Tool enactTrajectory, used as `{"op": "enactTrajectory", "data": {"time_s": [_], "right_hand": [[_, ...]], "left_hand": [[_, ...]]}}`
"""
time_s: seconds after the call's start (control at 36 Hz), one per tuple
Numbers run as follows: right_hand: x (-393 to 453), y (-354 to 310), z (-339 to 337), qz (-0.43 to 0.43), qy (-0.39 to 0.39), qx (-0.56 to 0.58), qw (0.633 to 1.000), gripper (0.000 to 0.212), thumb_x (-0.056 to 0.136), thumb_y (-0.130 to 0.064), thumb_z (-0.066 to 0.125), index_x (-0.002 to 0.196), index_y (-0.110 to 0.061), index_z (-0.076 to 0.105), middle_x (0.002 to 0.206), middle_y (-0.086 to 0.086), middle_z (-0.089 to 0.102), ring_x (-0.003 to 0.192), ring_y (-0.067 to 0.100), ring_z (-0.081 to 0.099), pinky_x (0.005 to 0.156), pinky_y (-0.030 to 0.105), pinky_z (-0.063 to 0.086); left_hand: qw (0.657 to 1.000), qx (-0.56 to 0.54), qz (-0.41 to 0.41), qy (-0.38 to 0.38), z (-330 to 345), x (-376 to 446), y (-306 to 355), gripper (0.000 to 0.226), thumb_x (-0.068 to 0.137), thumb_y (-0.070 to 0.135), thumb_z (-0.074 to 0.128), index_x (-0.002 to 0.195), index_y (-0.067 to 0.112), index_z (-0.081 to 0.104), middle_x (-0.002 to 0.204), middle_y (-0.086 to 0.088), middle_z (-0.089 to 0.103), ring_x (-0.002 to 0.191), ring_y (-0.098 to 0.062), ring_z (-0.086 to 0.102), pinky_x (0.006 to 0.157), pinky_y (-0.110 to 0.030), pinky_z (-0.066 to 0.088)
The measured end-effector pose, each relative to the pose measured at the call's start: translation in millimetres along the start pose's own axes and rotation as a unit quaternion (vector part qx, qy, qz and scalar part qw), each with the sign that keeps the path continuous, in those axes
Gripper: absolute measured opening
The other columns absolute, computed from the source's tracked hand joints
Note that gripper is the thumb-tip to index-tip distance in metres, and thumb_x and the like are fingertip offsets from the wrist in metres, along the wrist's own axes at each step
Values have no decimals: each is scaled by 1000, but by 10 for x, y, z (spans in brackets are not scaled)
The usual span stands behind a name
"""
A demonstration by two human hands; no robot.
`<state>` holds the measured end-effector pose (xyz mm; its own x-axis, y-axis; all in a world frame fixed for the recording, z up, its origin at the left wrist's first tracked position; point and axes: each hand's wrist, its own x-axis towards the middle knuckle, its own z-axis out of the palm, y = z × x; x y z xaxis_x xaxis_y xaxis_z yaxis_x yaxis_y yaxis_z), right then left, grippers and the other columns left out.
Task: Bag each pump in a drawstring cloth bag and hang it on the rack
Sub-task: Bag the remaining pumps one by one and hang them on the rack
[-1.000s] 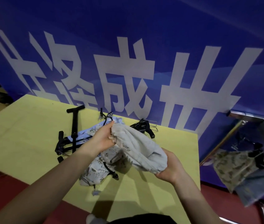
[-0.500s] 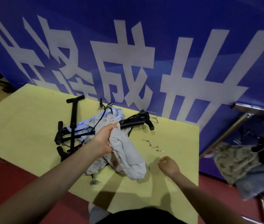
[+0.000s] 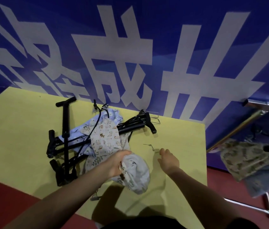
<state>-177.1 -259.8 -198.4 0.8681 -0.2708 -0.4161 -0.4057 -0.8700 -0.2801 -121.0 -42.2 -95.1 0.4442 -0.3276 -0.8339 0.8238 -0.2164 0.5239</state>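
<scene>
Left hand (image 3: 117, 162) grips a bunched pale-grey cloth bag (image 3: 135, 174), fingers curled tight into its gathered mouth; the soft fabric sags in a rounded lump below the fist, faint leaf print on it, resting over the yellow table (image 3: 15, 129). Whether anything is inside that bag, I can't tell. Right hand (image 3: 168, 160) reaches out low over the table, fingers loosely bent, tips just at a small thin wire hook (image 3: 149, 146); whether it has pinched anything is unclear.

Behind the hands, a heap: black pumps (image 3: 65, 138) with rigid tubes and T-shaped handles lie crossed on the tabletop, one straight shaft running away from the camera, others angled toward the right with thin black hoses looping over them. Draped across them are limp printed bags (image 3: 105, 138), one cream with little cartoon animals, one light blue beneath it. None of these pumps sits in a bag.

Far right, a shiny metal rack (image 3: 262, 106) carries hanging bags (image 3: 246, 157), a leaf-patterned one and a bluish one, bulging, with black handles poking out at the top.

A blue banner (image 3: 130, 38) with large white characters backs the table.
</scene>
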Motion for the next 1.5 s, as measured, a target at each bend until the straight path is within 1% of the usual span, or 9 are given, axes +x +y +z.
{"op": "enactTrajectory", "data": {"time_s": [0.44, 0.67, 0.78, 0.94, 1.08, 1.19, 1.31, 1.44, 1.5], "right_hand": [[8, 63, 97, -27, -113, -37, 993, 43, 102, -15, 29, 143, -3, 32, 134, 19, 53, 121, 33, 52, 99, 36, 41], [-206, -19, 63, 37, -76, 80, 993, 21, 89, -20, 51, 103, -6, 60, 100, 14, 65, 93, 28, 62, 75, 29, 45], [-465, -170, -56, 94, -19, 409, 907, 29, 88, -9, 52, 60, -7, 58, 53, 12, 60, 49, 25, 55, 55, 31, 44], [-1066, -683, -264, -27, -69, 639, 766, 19, 91, 6, 51, 83, -3, 66, 73, 6, 71, 66, 18, 67, 63, 24, 52], [-1218, -748, -346, -120, 32, 507, 853, 19, 92, -8, 49, 79, -19, 59, 74, -10, 61, 68, -2, 56, 67, 15, 43], [-1290, -554, -365, -170, 142, 334, 916, 17, 90, -15, 46, 78, -15, 58, 76, -3, 62, 71, 11, 56, 64, 26, 40], [-1425, -320, -396, -137, 201, 274, 930, 18, 94, -13, 51, 82, -12, 64, 79, -1, 67, 73, 11, 58, 66, 32, 43], [-1604, -126, -385, -125, 196, 272, 934, 19, 92, -14, 61, 109, -14, 68, 102, -6, 67, 87, -2, 58, 73, 5, 37], [-1630, -89, -364, -134, 170, 254, 943, 26, 90, -19, 64, 116, -18, 66, 104, -4, 67, 82, 5, 60, 70, 11, 41]], "left_hand": [[979, 196, 39, 40, -11, 134, 149, 42, 93, 42, 53, 124, 14, 60, 131, -8, 59, 123, -27, 51, 109, -42, 32], [974, 203, 84, 47, 21, 38, 118, 43, 98, 33, 49, 134, 10, 52, 138, -8, 52, 129, -27, 45, 106, -39, 30], [990, 118, 67, 33, -47, 26, 62, 70, 80, 52, 63, 136, 11, 50, 140, -10, 51, 128, -31, 47, 112, -47, 30], [993, -74, 36, -89, 205, -269, 128, 31, 89, 27, 57, 87, -3, 63, 77, -18, 67, 70, -29, 63, 68, -34, 54], [969, -141, 80, -186, 352, -532, 268, 26, 78, 26, 69, 95, 6, 65, 84, -12, 61, 78, -24, 60, 76, -35, 51], [964, -100, 123, -216, 299, -657, 271, 46, 73, 28, 78, 106, 1, 61, 94, -15, 58, 86, -25, 56, 83, -35, 43], [966, -47, 183, -176, 187, -681, 183, 72, 72, 35, 76, 124, -9, 52, 106, -21, 62, 94, -30, 61, 84, -35, 49], [971, -48, 188, -137, 112, -640, -72, 45, 84, 29, 55, 113, -4, 62, 101, -20, 70, 88, -26, 70, 75, -29, 57], [974, -39, 189, -119, 88, -598, -189, 45, 83, 32, 57, 111, -2, 65, 105, -20, 69, 92, -28, 68, 82, -33, 53]]}}
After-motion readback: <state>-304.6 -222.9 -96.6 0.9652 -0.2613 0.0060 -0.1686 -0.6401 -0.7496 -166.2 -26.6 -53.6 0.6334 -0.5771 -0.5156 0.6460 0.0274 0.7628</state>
